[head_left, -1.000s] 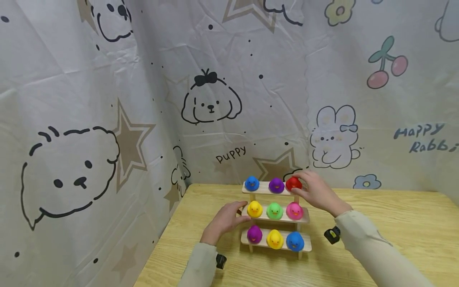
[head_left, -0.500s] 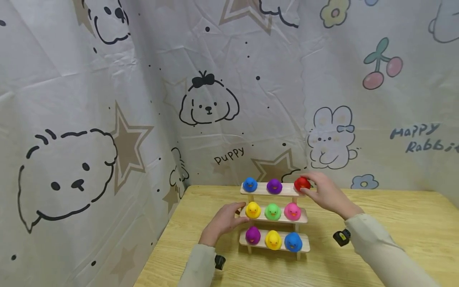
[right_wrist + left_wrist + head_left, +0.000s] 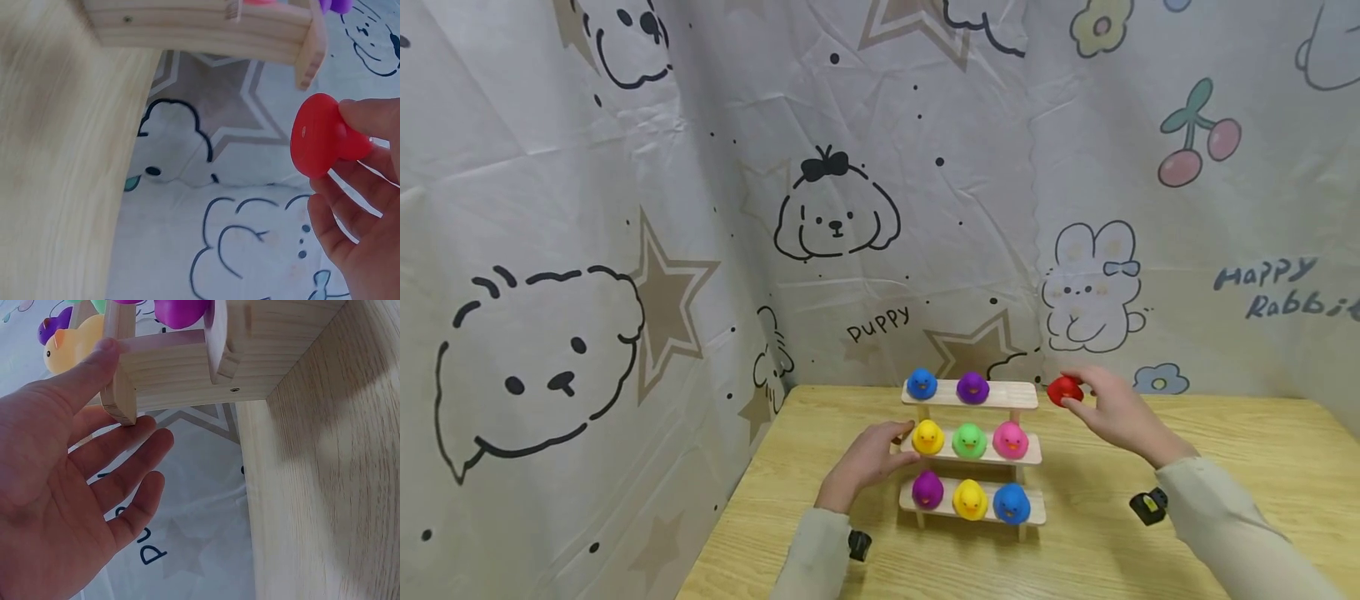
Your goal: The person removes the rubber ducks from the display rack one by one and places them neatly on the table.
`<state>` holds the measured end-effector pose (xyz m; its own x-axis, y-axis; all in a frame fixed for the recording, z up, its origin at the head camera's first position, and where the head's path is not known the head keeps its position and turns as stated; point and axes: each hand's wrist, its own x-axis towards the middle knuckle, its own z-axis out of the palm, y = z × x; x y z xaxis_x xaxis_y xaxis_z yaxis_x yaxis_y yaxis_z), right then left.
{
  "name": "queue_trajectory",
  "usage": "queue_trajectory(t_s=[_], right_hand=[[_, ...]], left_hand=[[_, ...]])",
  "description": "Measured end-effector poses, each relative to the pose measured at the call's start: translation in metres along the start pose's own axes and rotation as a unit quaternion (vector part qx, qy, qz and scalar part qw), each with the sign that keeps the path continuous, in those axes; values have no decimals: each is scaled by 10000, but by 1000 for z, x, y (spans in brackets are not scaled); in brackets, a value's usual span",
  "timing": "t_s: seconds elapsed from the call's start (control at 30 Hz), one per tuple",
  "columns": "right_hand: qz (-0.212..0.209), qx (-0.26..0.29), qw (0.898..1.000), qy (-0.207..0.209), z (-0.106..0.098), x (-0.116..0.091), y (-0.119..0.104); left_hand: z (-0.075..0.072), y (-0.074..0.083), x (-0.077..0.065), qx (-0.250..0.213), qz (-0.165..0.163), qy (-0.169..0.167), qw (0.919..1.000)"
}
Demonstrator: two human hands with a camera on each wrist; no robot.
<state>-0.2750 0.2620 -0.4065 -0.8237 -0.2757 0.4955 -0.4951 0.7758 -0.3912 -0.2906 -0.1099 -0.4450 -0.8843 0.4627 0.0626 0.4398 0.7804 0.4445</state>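
Observation:
My right hand [image 3: 1126, 417] holds a red rubber duck [image 3: 1063, 392] in the air, just right of the top tier of a three-tier wooden stand [image 3: 1018, 395]. In the right wrist view, thumb and fingers pinch the duck's body, its flat base [image 3: 309, 134] facing the stand. My left hand [image 3: 867, 460] grips the left end of the middle tier; the left wrist view has the thumb on one face of the board end [image 3: 119, 397] and fingers behind it. A blue duck [image 3: 922, 384] and a purple duck [image 3: 973, 388] sit on the top tier.
The middle tier carries yellow [image 3: 928, 437], green [image 3: 969, 441] and pink [image 3: 1011, 440] ducks. On the bottom tier are magenta [image 3: 928, 491], yellow [image 3: 970, 500] and blue [image 3: 1012, 503] ducks. A printed curtain [image 3: 842, 292] hangs behind the wooden table [image 3: 1225, 467].
The red duck has left the right end of the top tier, carried rightward by my right hand. My left hand has stayed at the middle tier.

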Motion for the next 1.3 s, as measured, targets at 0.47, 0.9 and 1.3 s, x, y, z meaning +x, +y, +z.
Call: queue_trajectory(t_s=[0.47,0.9,1.3], right_hand=[[409,-120,9978,-503,10,-22,25],[426,128,9964,-721,33,-37,43],[449,209,9949,-882,53,-44,53]], left_hand=[[0,1,-1,-218,-85,-19,9997],[2,-2,1,-343,-124,2,9993],[-2,2,-1,-304,-235,-27,9993]])
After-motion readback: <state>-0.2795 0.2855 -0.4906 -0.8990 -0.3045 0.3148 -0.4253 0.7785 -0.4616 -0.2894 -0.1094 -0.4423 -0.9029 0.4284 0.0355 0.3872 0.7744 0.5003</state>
